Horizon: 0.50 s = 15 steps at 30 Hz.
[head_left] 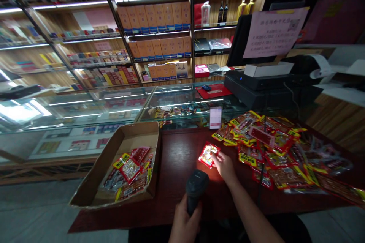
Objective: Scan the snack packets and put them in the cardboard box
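My left hand (186, 218) is wrapped around the handle of a dark barcode scanner (196, 184), whose head points away from me. Bright light falls on a red snack packet (207, 155) just beyond the scanner. My right hand (224, 165) pinches that packet by its right side, low over the dark red tabletop (176, 152). To the right lies a heap of red and yellow snack packets (251, 136). An open cardboard box (85, 190) on the left holds several similar packets (131, 169).
Behind the table runs a glass display counter (114, 112), with a red mat (213, 91) on top. A monitor (239, 41) bearing a paper notice stands over a black cash drawer (242, 87). Lit shelves (154, 19) of boxes and bottles line the back.
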Motion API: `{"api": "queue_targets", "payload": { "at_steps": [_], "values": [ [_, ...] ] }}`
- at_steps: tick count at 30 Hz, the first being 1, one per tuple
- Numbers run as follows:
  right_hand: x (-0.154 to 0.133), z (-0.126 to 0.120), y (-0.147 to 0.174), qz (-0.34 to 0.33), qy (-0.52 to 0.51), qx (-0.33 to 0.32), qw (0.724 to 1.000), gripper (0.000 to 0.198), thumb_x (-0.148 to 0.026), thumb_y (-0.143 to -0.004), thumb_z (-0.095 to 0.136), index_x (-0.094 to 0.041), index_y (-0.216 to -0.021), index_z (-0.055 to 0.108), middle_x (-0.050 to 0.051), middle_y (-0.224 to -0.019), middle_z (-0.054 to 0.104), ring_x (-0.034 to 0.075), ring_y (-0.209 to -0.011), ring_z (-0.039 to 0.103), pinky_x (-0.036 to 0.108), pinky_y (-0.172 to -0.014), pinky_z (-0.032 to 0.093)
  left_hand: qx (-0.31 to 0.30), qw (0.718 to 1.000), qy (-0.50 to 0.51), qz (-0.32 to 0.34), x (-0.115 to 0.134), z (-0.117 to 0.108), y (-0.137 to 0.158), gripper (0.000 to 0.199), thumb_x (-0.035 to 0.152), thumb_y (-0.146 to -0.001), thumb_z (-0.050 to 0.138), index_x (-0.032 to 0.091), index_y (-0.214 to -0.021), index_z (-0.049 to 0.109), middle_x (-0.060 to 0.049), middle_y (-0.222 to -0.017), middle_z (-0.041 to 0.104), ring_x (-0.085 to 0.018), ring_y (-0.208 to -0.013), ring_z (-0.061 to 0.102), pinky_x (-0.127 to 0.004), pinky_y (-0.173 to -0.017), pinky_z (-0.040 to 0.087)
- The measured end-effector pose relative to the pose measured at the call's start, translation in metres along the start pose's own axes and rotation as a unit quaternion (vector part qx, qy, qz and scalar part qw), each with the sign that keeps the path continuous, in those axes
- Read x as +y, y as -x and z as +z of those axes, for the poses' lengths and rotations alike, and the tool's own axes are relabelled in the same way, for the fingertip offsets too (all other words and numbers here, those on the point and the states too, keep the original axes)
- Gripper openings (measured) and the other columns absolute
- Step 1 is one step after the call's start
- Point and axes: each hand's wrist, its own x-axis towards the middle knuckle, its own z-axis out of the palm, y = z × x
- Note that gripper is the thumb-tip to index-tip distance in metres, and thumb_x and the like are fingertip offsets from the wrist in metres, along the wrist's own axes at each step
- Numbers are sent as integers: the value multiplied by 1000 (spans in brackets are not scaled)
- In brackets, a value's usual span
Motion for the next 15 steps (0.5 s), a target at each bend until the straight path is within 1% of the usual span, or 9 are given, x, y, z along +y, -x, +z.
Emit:
{"api": "queue_targets", "payload": {
  "at_steps": [3, 6, 9, 11, 13, 15],
  "values": [
    [4, 0, -2, -1, 7, -4, 1000, 55, -70, -71, 64, -18, -87, 72, 14, -91, 79, 33, -85, 75, 37, -64, 61, 2, 1000, -7, -5, 1, 0, -1, 40, 53, -81, 66, 16, -95, 63, 9, -48, 42, -7, -35, 35, -18, -35, 29],
    [8, 1, -4, -25, 26, -1, 999, 59, -73, -72, 62, -17, -88, 74, 12, -90, 79, 30, -82, 74, 37, -67, 61, 8, 1000, -13, -6, 1, 0, -2, 39, 52, -79, 68, 17, -95, 63, 9, -48, 44, -8, -34, 38, -18, -35, 30],
    [11, -1, -5, -39, 35, 0, 999, 63, -75, -71, 61, -16, -91, 75, 9, -90, 79, 29, -81, 74, 35, -65, 60, 14, 1000, -16, -9, 2, -1, -1, 41, 52, -77, 70, 16, -97, 63, 9, -48, 45, -8, -34, 38, -18, -34, 30],
    [9, -3, -5, -33, 25, 4, 999, 64, -76, -69, 62, -16, -90, 75, 9, -89, 79, 29, -78, 73, 35, -61, 60, 15, 1000, -12, -11, 3, -1, -1, 43, 52, -77, 70, 16, -99, 62, 9, -48, 45, -7, -34, 38, -18, -34, 30],
    [4, -5, -4, -15, 6, 27, 999, 64, -76, -67, 63, -16, -88, 74, 10, -84, 78, 28, -71, 73, 34, -57, 58, 14, 1000, -3, -17, 4, -1, -1, 44, 53, -78, 69, 16, -101, 61, 10, -48, 45, -7, -34, 37, -18, -34, 29],
    [-7, 0, -4, 5, -21, 61, 998, 63, -75, -67, 64, -16, -87, 73, 10, -80, 78, 27, -65, 71, 33, -53, 56, 10, 1000, 6, -22, 4, 0, -3, 44, 53, -79, 68, 17, -102, 60, 10, -49, 45, -7, -34, 37, -18, -33, 28]
  ]
}}
